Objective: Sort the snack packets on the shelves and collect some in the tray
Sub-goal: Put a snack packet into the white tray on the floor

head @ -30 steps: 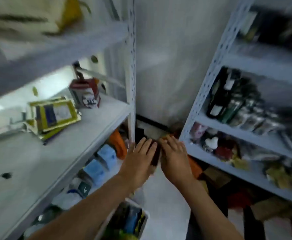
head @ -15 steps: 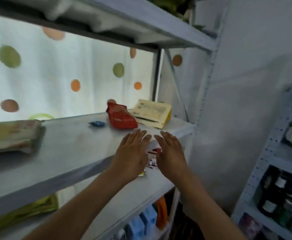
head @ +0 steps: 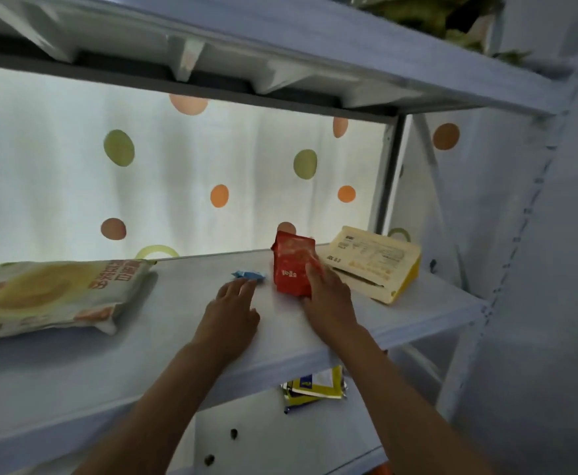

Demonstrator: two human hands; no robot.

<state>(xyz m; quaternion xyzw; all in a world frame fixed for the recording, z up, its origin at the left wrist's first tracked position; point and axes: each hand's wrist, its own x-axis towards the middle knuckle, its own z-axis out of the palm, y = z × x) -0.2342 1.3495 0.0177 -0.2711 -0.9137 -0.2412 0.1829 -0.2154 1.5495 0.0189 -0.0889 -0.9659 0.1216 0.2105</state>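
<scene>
Two hands are on the shelf [head: 400,332]: your right hand [head: 328,298] curls its fingers on the red snack packet [head: 293,264] near the back edge, your left hand [head: 234,311] lies flat, fingers together; packet looks light and crinkly, so hold its sides.

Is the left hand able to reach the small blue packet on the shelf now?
Probably yes. The left hand lies open on the shelf, its fingertips just short of the small blue packet. Nothing stands between them; the red packet is beside it.
</scene>
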